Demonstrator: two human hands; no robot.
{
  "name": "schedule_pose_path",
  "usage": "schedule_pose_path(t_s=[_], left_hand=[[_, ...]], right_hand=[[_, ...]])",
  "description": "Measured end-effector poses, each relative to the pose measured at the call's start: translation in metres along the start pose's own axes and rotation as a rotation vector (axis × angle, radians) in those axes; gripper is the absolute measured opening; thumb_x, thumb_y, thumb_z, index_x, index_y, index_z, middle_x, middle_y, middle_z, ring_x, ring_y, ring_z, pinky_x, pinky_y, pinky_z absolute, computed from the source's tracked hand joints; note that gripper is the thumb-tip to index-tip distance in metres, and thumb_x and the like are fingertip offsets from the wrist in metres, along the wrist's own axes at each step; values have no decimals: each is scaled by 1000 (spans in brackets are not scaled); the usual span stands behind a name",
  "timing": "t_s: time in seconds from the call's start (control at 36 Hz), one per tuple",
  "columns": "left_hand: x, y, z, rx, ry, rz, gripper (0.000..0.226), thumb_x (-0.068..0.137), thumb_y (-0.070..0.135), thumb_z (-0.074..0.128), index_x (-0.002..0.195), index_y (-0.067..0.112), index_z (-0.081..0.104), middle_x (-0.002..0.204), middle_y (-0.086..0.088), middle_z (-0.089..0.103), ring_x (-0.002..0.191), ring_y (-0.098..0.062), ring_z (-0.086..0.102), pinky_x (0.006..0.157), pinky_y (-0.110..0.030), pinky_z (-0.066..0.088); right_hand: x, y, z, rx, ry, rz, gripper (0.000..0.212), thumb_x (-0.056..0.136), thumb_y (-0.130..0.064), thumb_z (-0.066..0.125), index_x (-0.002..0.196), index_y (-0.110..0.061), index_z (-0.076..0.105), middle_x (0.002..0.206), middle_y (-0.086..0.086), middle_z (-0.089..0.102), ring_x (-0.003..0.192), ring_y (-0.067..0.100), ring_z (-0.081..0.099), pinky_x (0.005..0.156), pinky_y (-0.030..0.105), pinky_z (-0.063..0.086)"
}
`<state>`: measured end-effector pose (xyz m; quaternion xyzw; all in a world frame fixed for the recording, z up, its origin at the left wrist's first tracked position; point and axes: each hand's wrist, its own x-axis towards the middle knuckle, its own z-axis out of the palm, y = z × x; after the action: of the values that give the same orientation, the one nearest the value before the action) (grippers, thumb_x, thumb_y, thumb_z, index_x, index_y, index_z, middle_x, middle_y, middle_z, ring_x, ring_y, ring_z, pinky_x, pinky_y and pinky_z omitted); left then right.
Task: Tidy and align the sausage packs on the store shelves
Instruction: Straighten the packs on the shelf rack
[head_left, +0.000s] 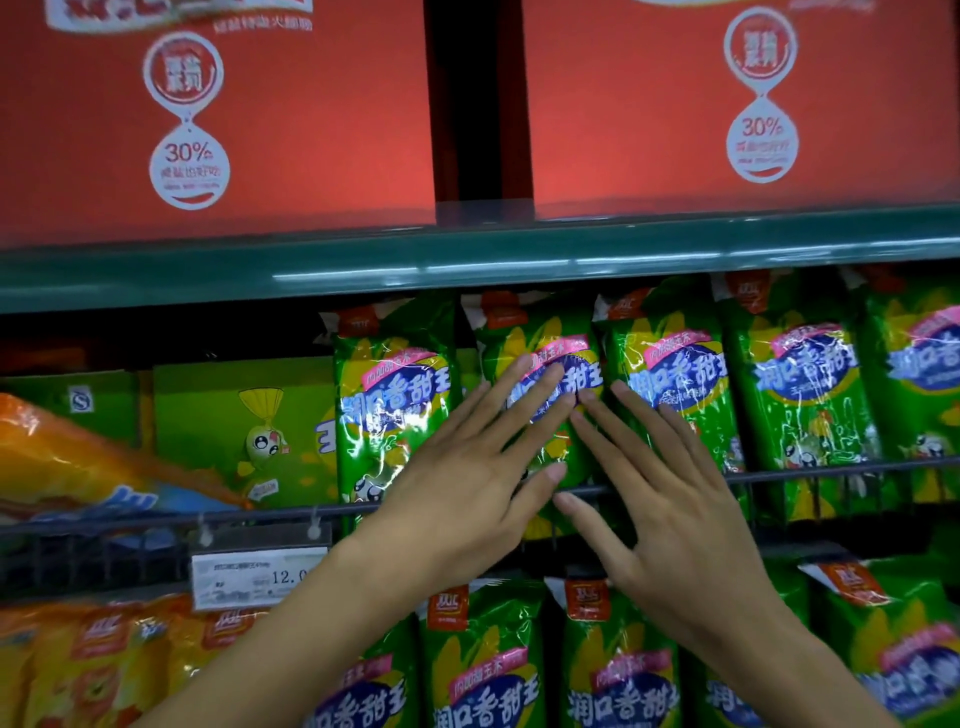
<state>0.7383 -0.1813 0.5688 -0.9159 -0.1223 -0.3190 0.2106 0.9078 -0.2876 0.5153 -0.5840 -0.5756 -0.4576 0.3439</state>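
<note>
Now left hand (457, 483) and right hand (670, 499), fingers flat, press the green sausage pack (540, 358); slippery, soft film, better gripped by side edges.

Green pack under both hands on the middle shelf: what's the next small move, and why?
Probably press it gently back and square it upright. Both the left hand and the right hand lie flat with straight fingers on the green pack, which leans a little and overlaps the neighbouring pack behind the wire rail.
</note>
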Motion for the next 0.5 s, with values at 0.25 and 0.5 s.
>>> schedule_pose_path(t_s=[0.25, 0.5], left_hand=[[0, -4, -8, 42, -90, 8, 61, 109, 52, 19, 162, 36, -7, 166, 22, -23, 150, -3, -31, 129, -38, -4], [-7, -11, -12, 7, -87, 29, 63, 108, 57, 24, 162, 39, -4, 167, 22, -21, 152, -2, -27, 128, -37, -8]], right_hand=[[-8, 1, -8, 83, -12, 15, 63, 102, -54, 44, 148, -12, 51, 159, -2, 42, 155, 15, 21, 125, 45, 22], [-16, 3, -17, 80, -83, 43, 68, 102, -62, 34, 149, -16, 50, 160, -4, 41, 156, 12, 15, 126, 44, 19]])
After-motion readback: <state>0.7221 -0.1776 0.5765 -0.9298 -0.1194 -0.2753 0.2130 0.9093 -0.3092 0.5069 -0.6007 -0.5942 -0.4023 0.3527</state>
